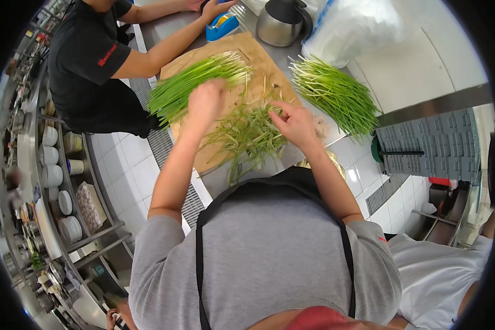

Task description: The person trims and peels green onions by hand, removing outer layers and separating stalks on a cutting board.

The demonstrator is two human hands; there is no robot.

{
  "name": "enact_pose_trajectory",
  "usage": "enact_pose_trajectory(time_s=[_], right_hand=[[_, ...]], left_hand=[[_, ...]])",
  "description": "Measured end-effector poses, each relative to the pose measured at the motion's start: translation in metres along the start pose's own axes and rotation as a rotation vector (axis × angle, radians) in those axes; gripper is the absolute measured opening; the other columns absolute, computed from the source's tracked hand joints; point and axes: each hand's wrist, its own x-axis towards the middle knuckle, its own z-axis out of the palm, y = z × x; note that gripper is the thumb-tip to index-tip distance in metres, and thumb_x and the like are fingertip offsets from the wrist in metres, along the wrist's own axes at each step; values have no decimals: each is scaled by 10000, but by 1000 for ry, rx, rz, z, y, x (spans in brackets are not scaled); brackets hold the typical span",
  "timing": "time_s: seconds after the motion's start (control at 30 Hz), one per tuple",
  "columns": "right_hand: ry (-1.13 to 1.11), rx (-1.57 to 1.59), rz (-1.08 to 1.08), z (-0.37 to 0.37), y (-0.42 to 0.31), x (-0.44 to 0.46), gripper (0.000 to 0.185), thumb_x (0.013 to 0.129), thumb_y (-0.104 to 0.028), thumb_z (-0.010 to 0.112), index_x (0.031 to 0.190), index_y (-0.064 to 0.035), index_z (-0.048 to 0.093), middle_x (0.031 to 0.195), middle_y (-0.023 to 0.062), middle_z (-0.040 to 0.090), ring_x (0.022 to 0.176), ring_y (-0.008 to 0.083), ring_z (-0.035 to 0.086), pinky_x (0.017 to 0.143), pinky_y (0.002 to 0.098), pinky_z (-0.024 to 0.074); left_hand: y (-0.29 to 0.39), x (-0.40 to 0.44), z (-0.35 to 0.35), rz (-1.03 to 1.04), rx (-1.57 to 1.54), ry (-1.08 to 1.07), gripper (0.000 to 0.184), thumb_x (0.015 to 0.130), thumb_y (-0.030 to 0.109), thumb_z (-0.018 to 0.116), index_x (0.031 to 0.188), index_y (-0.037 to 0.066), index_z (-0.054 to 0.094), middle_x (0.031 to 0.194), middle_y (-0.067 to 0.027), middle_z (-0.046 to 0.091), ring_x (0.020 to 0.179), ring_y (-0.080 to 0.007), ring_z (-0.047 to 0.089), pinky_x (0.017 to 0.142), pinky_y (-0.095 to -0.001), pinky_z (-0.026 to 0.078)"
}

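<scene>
My left hand [208, 102] is over the near edge of a bundle of long green stalks with white ends [190, 85], blurred by motion, its fingers hard to make out. On the right, my right hand [295, 122] reaches over a loose pile of limp green trimmings [247, 132], with thumb and forefinger apart and nothing visible between them. Under both lies a brown board [184, 60]. A second bundle of green stalks [335, 96] rests on the counter to the right of the board.
Beyond the board are a blue tape dispenser [222, 27], a metal jug [280, 23] and a white plastic bag [357, 33]. A person in black [88, 66] stands at the left, forearms over the counter. Another person in white [440, 275] is behind at right.
</scene>
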Motion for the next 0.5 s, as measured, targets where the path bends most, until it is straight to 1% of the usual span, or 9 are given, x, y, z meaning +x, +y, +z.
enact_pose_trajectory(time_s=[0.07,0.17,0.2,0.27,0.3,0.37,0.4,0.47,0.5], right_hand=[[183,55,-182,15,13,2,280,726,-150,618,990,-67,577,845,129,575,715,283,559,629,356,455],[245,53,-210,13,3,2,251,734,-165,622,963,-70,585,900,114,558,678,263,561,601,340,457],[198,59,-193,12,4,-1,238,738,-161,617,956,-71,587,898,108,556,665,257,560,595,333,457],[108,68,-172,11,9,0,212,748,-153,609,943,-72,592,895,94,553,640,245,558,583,319,457],[129,43,-202,13,12,-1,196,749,-147,608,929,-72,596,881,91,556,630,240,555,578,312,456],[173,-8,-270,17,17,0,163,751,-133,607,901,-70,603,854,86,562,611,229,550,566,296,452],[178,35,-256,16,17,1,162,753,-136,608,900,-67,606,836,79,566,605,210,549,557,285,447],[189,122,-223,15,12,2,161,759,-142,610,898,-61,610,799,64,573,595,172,545,537,263,435],[162,230,-156,14,9,2,168,764,-149,609,904,-56,613,791,49,575,601,151,539,535,252,427]], left_hand=[[-31,27,10,41,93,142,125,714,136,576,801,78,644,863,-117,572,780,-283,568,662,-389,463],[-69,54,22,32,196,138,99,713,140,580,750,79,649,862,-112,569,777,-280,567,667,-392,463],[-70,56,19,36,212,90,102,710,137,581,762,81,648,847,-108,564,778,-279,564,671,-393,462],[-70,62,16,-7,189,17,123,715,141,586,799,73,646,869,-118,571,817,-276,557,700,-376,454],[-69,60,14,-32,178,-29,136,718,142,588,817,69,645,879,-123,575,836,-274,554,715,-368,450],[-69,59,10,-59,71,23,126,700,147,600,787,66,642,807,-119,604,755,-269,582,673,-357,466],[-67,59,7,-73,18,48,122,691,149,605,772,65,641,771,-117,619,715,-267,596,652,-352,473],[-48,52,-10,-83,-182,49,134,686,150,623,773,49,633,743,-112,627,660,-226,603,623,-318,474],[-36,45,-20,-88,-281,46,142,684,151,632,774,41,630,729,-110,631,632,-205,606,609,-301,474]])
